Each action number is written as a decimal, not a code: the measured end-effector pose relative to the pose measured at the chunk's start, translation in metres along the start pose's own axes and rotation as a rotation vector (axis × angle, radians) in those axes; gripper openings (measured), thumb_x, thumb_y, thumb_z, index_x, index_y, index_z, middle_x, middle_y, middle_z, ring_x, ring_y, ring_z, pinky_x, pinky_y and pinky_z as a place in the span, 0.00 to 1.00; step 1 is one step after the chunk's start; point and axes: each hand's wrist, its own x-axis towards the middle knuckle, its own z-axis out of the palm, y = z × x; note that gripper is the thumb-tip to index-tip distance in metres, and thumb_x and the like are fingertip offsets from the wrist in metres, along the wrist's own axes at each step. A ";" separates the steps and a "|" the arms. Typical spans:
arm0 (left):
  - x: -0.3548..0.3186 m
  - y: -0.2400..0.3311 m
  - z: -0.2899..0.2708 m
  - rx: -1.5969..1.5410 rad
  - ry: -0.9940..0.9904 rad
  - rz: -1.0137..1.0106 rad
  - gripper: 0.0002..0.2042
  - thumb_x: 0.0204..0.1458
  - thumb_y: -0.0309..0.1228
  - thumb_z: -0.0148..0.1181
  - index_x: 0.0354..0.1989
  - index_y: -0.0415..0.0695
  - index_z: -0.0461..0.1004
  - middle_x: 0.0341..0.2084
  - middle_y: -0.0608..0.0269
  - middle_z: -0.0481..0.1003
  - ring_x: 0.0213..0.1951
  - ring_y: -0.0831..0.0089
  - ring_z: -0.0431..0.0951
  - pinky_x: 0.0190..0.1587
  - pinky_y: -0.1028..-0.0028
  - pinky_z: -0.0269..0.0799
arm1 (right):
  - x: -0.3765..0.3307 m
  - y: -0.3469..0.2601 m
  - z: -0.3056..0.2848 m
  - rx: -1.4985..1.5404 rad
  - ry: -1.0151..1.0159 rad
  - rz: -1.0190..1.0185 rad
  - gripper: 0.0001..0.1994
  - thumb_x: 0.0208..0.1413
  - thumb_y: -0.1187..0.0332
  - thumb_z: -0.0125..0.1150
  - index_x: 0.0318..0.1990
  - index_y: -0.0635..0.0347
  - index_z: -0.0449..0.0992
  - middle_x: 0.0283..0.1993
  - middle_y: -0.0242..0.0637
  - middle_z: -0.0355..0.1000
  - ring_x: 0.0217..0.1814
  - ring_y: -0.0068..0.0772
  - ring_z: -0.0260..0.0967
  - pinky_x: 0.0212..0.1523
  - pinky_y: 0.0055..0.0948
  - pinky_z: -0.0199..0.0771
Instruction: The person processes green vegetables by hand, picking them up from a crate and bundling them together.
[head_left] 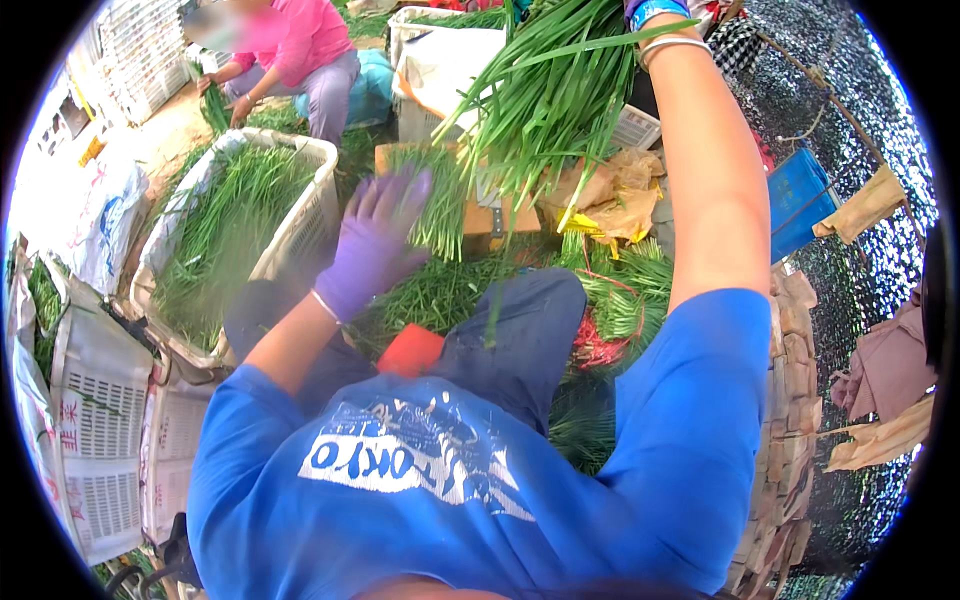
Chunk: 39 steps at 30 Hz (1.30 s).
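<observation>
My right hand [655,10], in a purple glove, is raised at the top edge and partly cut off there. A thick bunch of long green chives [560,90] hangs from it, leaves fanning down and to the left. My left hand [372,245], also purple-gloved and a little blurred, is in mid-air with its fingers spread and nothing in it. Just beyond it, a smaller bunch of chives [436,205] lies across a brown wooden block [490,222]. Loose greens [425,298] cover the ground between my knees, around a red object [411,350].
At the left stands a white plastic basket [325,190] full of greens. Another person [300,50] in pink sits behind it, holding greens. Tied bundles [630,290] lie beside my right knee. A blue container [803,205] stands against dark netting at the right.
</observation>
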 end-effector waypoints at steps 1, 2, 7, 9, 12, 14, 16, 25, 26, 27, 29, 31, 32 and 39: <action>0.014 0.012 -0.011 -0.008 0.108 -0.052 0.50 0.38 0.46 0.74 0.71 0.46 0.55 0.69 0.48 0.56 0.66 0.47 0.59 0.68 0.51 0.53 | -0.001 -0.011 0.000 0.049 -0.002 0.016 0.14 0.61 0.65 0.49 0.41 0.60 0.82 0.41 0.53 0.79 0.45 0.51 0.79 0.45 0.47 0.78; 0.031 0.025 -0.019 0.009 0.181 -0.087 0.48 0.39 0.45 0.73 0.71 0.49 0.56 0.69 0.49 0.56 0.67 0.48 0.57 0.69 0.50 0.52 | -0.003 -0.023 -0.002 0.099 0.005 0.032 0.14 0.61 0.65 0.48 0.42 0.60 0.82 0.41 0.53 0.79 0.46 0.51 0.79 0.46 0.47 0.78; 0.102 0.047 -0.036 0.291 0.563 0.126 0.29 0.47 0.32 0.64 0.62 0.58 0.70 0.61 0.68 0.67 0.64 0.61 0.63 0.68 0.51 0.53 | -0.028 -0.087 -0.019 0.869 -0.169 0.091 0.17 0.60 0.57 0.54 0.41 0.61 0.81 0.38 0.49 0.80 0.39 0.45 0.79 0.42 0.42 0.77; 0.109 0.043 -0.038 0.197 0.577 0.126 0.26 0.47 0.30 0.62 0.59 0.58 0.74 0.50 0.75 0.75 0.55 0.71 0.72 0.65 0.55 0.59 | -0.037 -0.104 -0.027 0.846 -0.053 0.124 0.20 0.59 0.53 0.56 0.39 0.65 0.80 0.32 0.49 0.78 0.36 0.44 0.79 0.36 0.41 0.75; 0.102 0.032 -0.043 0.178 0.721 0.193 0.25 0.46 0.33 0.64 0.57 0.56 0.75 0.39 0.74 0.75 0.47 0.73 0.73 0.58 0.60 0.68 | -0.046 -0.110 -0.033 1.180 -0.203 0.330 0.23 0.60 0.52 0.56 0.38 0.70 0.79 0.32 0.55 0.78 0.39 0.51 0.78 0.40 0.41 0.76; 0.094 0.025 -0.047 0.101 0.657 0.225 0.28 0.42 0.32 0.67 0.57 0.54 0.75 0.41 0.73 0.75 0.48 0.72 0.74 0.58 0.59 0.68 | -0.047 -0.105 -0.029 1.017 -0.161 0.391 0.24 0.59 0.51 0.57 0.39 0.71 0.80 0.34 0.57 0.78 0.41 0.53 0.78 0.42 0.42 0.76; 0.091 0.019 -0.049 0.067 0.672 0.288 0.30 0.39 0.30 0.67 0.58 0.53 0.75 0.39 0.72 0.75 0.45 0.72 0.75 0.49 0.61 0.73 | -0.047 -0.096 -0.017 0.664 -0.079 0.200 0.24 0.57 0.51 0.54 0.40 0.70 0.80 0.37 0.59 0.78 0.44 0.56 0.77 0.45 0.44 0.74; 0.079 -0.002 -0.043 0.039 0.184 0.355 0.30 0.42 0.23 0.62 0.59 0.47 0.70 0.25 0.62 0.74 0.29 0.60 0.78 0.36 0.62 0.74 | -0.032 -0.051 0.054 0.516 -0.054 0.283 0.18 0.61 0.60 0.48 0.44 0.62 0.80 0.43 0.56 0.78 0.49 0.54 0.76 0.49 0.44 0.76; 0.073 -0.001 -0.044 -0.025 0.128 0.360 0.28 0.41 0.22 0.62 0.57 0.47 0.71 0.25 0.61 0.75 0.30 0.61 0.78 0.36 0.62 0.74 | -0.031 -0.044 0.058 0.719 -0.046 0.539 0.19 0.60 0.58 0.50 0.45 0.64 0.80 0.44 0.56 0.78 0.51 0.54 0.76 0.50 0.44 0.75; 0.066 -0.001 -0.045 -0.087 0.076 0.367 0.27 0.41 0.22 0.63 0.55 0.47 0.72 0.26 0.61 0.75 0.31 0.61 0.78 0.37 0.62 0.74 | -0.032 -0.039 0.063 0.820 0.087 0.601 0.22 0.57 0.55 0.56 0.45 0.68 0.79 0.46 0.58 0.78 0.53 0.55 0.75 0.51 0.44 0.75; 0.047 0.002 -0.043 -0.172 0.049 0.406 0.26 0.42 0.21 0.62 0.55 0.49 0.73 0.24 0.62 0.73 0.29 0.61 0.76 0.34 0.62 0.72 | -0.032 -0.018 0.067 0.262 -0.132 0.223 0.23 0.55 0.55 0.57 0.45 0.70 0.79 0.46 0.59 0.77 0.53 0.57 0.75 0.50 0.43 0.75; 0.021 0.004 -0.037 -0.214 0.098 0.472 0.27 0.45 0.21 0.60 0.57 0.52 0.71 0.20 0.63 0.69 0.24 0.62 0.73 0.27 0.62 0.68 | -0.035 0.005 0.072 -0.006 -0.145 0.048 0.19 0.57 0.59 0.54 0.42 0.68 0.80 0.44 0.59 0.77 0.51 0.57 0.76 0.49 0.45 0.76; 0.010 0.003 -0.030 -0.299 0.177 0.535 0.28 0.52 0.21 0.56 0.63 0.55 0.67 0.14 0.64 0.64 0.15 0.62 0.68 0.16 0.62 0.61 | -0.037 0.016 0.075 0.003 -0.049 0.063 0.16 0.59 0.62 0.51 0.40 0.65 0.81 0.42 0.59 0.77 0.48 0.56 0.77 0.47 0.47 0.76; -0.057 -0.017 0.025 0.168 -1.323 0.000 0.51 0.45 0.38 0.72 0.76 0.55 0.44 0.60 0.43 0.67 0.59 0.53 0.73 0.61 0.59 0.68 | -0.032 0.071 0.082 0.034 -0.094 0.011 0.16 0.62 0.59 0.48 0.41 0.55 0.82 0.42 0.53 0.78 0.46 0.53 0.78 0.46 0.48 0.76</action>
